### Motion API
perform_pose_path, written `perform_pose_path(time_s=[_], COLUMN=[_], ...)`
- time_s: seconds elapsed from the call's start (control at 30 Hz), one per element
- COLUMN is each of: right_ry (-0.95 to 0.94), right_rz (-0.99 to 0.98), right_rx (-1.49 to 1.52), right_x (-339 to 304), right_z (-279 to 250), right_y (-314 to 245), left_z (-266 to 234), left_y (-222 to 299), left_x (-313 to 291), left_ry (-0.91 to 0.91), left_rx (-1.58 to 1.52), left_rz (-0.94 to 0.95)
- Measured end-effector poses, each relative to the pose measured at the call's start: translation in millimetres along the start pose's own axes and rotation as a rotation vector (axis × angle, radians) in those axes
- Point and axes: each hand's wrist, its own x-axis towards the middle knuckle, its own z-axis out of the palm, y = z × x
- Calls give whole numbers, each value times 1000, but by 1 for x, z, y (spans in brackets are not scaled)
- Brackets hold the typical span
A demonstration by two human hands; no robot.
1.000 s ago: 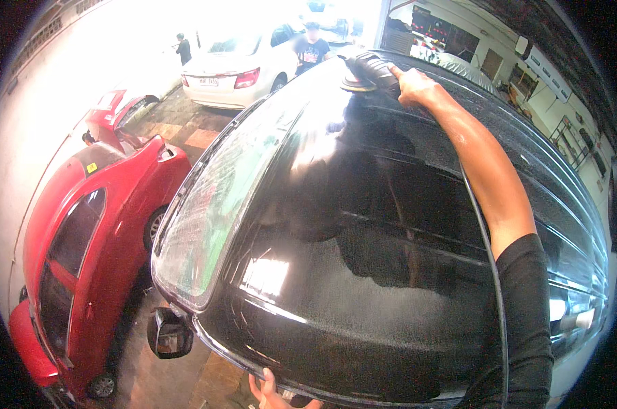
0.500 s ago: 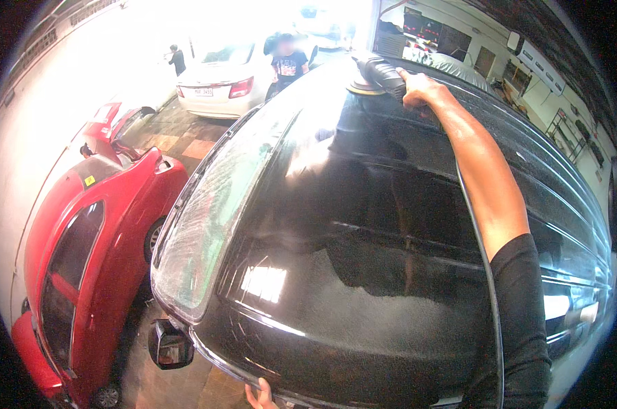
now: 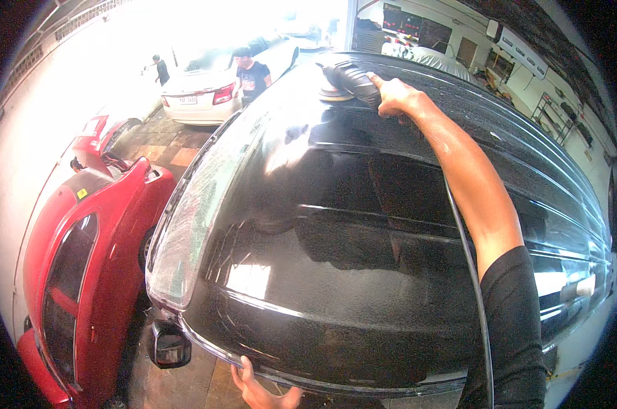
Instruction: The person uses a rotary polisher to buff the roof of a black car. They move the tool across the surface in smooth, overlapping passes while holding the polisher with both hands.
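My right arm reaches far across the glossy black vehicle roof (image 3: pixel 301 273). My right hand (image 3: pixel 394 97) is wrapped round the handle of a black car polisher (image 3: pixel 350 76), whose round pad lies against the roof's far front part. A black power cord (image 3: pixel 473 273) runs from near my forearm down along my sleeve. At the bottom, my left hand (image 3: pixel 262 391) rests against the roof's near edge, its fingers and thumb apart and nothing held in it. Light residue dulls the windshield (image 3: pixel 192 225) in front of the roof.
A side mirror (image 3: pixel 170 345) juts out at the lower left. Beyond it stands a red car (image 3: pixel 110 252) with parts detached at one end. A white car (image 3: pixel 196 95) is behind, with a person (image 3: pixel 252 76) beside it and another person (image 3: pixel 161 70) farther off.
The polisher and my right hand have shifted left in view, while the view itself has also moved. More of my left hand shows at the roof edge. The person by the white car has moved left.
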Motion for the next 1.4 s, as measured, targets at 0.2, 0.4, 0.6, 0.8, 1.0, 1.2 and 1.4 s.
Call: perform_pose_path(time_s=[0.2, 0.4, 0.6, 0.8, 1.0, 1.2, 1.4], right_ry=[14, 31, 117, 16, -27, 27, -77], right_rz=[-34, 30, 44, 1, -84, -130, -7], right_rx=[-37, -31, -161, -84, -55, -136, -43], right_x=[-26, -34, 14, 22, 25, 71, 81], right_z=[-3, -7, 9, 0, -13, 2, 0], right_y=[32, 46, 62, 29, 23, 15, -18], left_z=[1, -4, 0, -5, -4, -3, -5], left_y=[-5, 2, -7, -14, -12, -12, -8], left_x=[-4, 1, -3, -8, -8, -7, -12], left_ry=[-26, -49, -75, -91, -100, -91, -82], left_rx=[27, 27, 67, 88, 81, 58, 32], left_rz=[13, 21, -26, -21, -76, -76, -134])
